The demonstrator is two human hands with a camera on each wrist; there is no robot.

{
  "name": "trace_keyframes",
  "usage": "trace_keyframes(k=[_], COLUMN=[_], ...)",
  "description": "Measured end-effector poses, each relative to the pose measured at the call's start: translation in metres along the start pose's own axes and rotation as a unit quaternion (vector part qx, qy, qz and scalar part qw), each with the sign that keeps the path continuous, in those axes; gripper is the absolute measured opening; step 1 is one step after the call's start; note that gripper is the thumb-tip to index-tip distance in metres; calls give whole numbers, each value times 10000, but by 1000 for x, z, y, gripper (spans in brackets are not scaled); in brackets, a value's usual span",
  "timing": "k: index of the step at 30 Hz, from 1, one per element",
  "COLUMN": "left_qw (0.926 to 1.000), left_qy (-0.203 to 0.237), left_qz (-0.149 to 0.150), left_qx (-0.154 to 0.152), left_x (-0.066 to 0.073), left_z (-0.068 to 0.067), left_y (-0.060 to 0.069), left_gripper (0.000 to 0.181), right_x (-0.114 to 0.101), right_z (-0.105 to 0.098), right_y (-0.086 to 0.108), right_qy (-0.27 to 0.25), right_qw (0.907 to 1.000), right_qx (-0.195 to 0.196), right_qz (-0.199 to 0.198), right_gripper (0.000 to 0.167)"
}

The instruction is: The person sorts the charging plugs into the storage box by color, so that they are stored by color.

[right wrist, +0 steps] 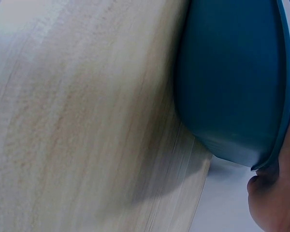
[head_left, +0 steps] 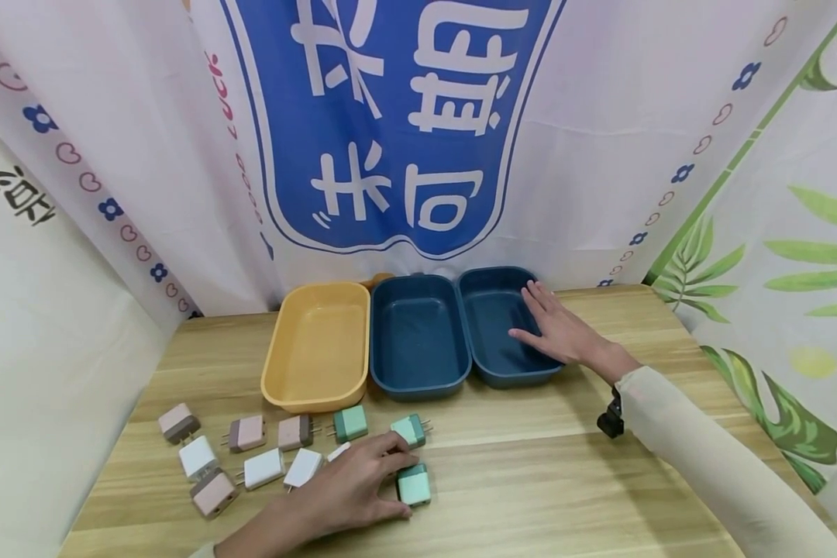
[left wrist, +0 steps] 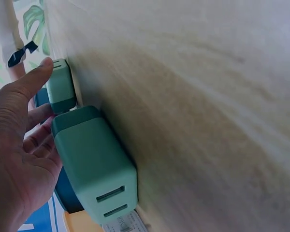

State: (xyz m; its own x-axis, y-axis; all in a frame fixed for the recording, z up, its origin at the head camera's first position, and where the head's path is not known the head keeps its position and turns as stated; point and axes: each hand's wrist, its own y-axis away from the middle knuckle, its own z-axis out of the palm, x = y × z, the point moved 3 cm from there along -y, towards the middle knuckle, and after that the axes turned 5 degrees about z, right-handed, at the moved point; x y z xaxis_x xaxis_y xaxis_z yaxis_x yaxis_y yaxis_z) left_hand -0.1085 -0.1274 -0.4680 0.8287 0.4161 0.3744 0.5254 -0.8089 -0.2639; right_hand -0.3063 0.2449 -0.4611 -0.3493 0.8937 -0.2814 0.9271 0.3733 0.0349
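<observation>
My left hand (head_left: 352, 484) has its thumb and forefinger at opposite ends of a green charger (head_left: 414, 485), pinching it on the table. In the left wrist view, this charger (left wrist: 61, 87) is between thumb and fingers of the hand (left wrist: 24, 145); a larger-looking green charger (left wrist: 94, 159) sits nearer the camera. Another green charger (head_left: 408, 431) lies just beyond the fingertips. My right hand (head_left: 561, 329) is spread over the right blue tray (head_left: 509, 380), fingers straight. The right wrist view shows the hand (right wrist: 275, 198) against that tray's rim (right wrist: 285, 96).
A yellow tray (head_left: 317, 404) and a middle blue tray (head_left: 418, 391) stand beside the right one at the back. To the left lie several pink chargers (head_left: 247, 432) and white chargers (head_left: 263, 468), with a green charger (head_left: 351, 424) before the yellow tray. A curtain (head_left: 586, 155) hangs behind.
</observation>
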Motion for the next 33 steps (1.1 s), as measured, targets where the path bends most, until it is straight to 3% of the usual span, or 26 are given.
trace_keyframes(k=[15, 27, 33], left_qw=[9999, 9995, 9985], left_qy=[-98, 90, 337], left_qz=[25, -178, -300], left_qx=[-37, -239, -296], left_x=[1, 0, 3], left_z=[0, -1, -10], left_y=[-1, -5, -11], left_gripper=[51, 44, 42], right_x=[-1, 0, 1], right_z=[1, 1, 2], right_y=[-1, -2, -2], right_qy=[5, 4, -1], right_qw=[10000, 10000, 9999], right_qx=[55, 77, 119], right_qz=[7, -38, -57], right_gripper=[98, 98, 98])
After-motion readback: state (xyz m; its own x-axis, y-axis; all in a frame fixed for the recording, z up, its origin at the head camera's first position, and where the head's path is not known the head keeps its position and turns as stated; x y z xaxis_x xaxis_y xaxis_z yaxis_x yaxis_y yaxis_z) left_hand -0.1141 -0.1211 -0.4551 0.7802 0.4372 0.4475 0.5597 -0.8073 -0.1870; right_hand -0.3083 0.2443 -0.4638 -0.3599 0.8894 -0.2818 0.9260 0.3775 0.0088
